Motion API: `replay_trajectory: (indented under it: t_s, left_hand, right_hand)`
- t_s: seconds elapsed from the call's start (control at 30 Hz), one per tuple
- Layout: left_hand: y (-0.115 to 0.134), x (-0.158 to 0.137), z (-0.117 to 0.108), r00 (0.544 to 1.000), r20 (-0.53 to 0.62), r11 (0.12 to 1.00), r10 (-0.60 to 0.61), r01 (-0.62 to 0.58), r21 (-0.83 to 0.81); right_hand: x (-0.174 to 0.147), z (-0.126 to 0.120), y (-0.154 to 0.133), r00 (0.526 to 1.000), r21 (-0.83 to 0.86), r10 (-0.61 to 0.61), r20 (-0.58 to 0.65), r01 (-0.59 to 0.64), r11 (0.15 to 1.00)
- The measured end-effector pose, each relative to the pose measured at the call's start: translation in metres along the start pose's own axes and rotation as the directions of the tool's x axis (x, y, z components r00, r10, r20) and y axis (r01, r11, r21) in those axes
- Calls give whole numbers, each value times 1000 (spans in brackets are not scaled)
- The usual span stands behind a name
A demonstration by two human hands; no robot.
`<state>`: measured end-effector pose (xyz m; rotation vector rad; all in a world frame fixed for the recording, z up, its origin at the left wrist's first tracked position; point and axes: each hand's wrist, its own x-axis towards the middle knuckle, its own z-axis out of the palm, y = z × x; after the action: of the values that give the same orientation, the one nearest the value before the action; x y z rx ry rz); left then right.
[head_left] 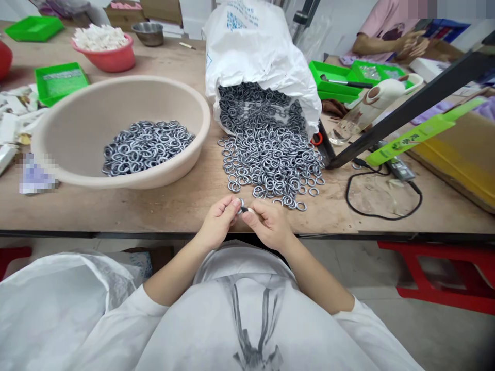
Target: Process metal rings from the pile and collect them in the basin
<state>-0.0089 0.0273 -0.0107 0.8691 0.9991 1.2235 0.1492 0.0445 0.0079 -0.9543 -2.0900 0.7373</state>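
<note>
My left hand (219, 220) pinches a small grey ring (241, 204) at the table's front edge. In my right hand (267, 222) is a small tool with a dark tip (244, 209); the tip meets the ring, and the fingers hide most of the tool. Just beyond my hands lies a pile of grey rings (270, 159), spilling from the mouth of a white sack (259, 46) lying on its side. To the left stands a large beige basin (77, 118) with a heap of similar rings (149, 147) in it.
Behind the basin are a red bowl of white pieces (102, 38), a metal bowl (148, 34) and a green tray (62, 82). A slanted black bar (410, 103) and a cable (348, 196) are at right. Across the table sits another person (382, 36). A red stool (436, 252) stands below.
</note>
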Motion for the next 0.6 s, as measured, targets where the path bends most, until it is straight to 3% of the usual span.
replay_trajectory:
  t_s: [0.1,0.23,0.33,0.4,0.43,0.5,0.57,0.6]
  left_hand:
    - [1,-3,-3,997,73,995,10,-17,98]
    - [12,-16,-1,951,310,949,16,-113,296]
    - [33,-25,-3,944,301,870,132,-256,421]
    - [56,-26,-12,921,237,742,308,-389,546]
    - [70,-24,-19,886,216,646,410,-449,617]
    - [100,-15,-35,773,171,405,611,-490,772]
    - [128,0,-52,614,103,159,783,-356,921]
    - [141,9,-58,599,39,100,800,-197,975]
  right_hand:
    - [2,-1,6,998,47,46,40,-48,998]
    - [4,-2,20,971,216,232,59,-239,947]
    - [2,-4,28,952,313,305,-8,-287,905]
    - [-1,-6,32,942,340,330,-65,-290,895]
    - [-3,-8,34,936,340,337,-100,-287,896]
    - [-8,-13,39,923,323,346,-169,-279,904]
    - [-12,-17,43,908,299,349,-230,-275,914]
    - [-14,-18,45,902,283,350,-254,-276,918]
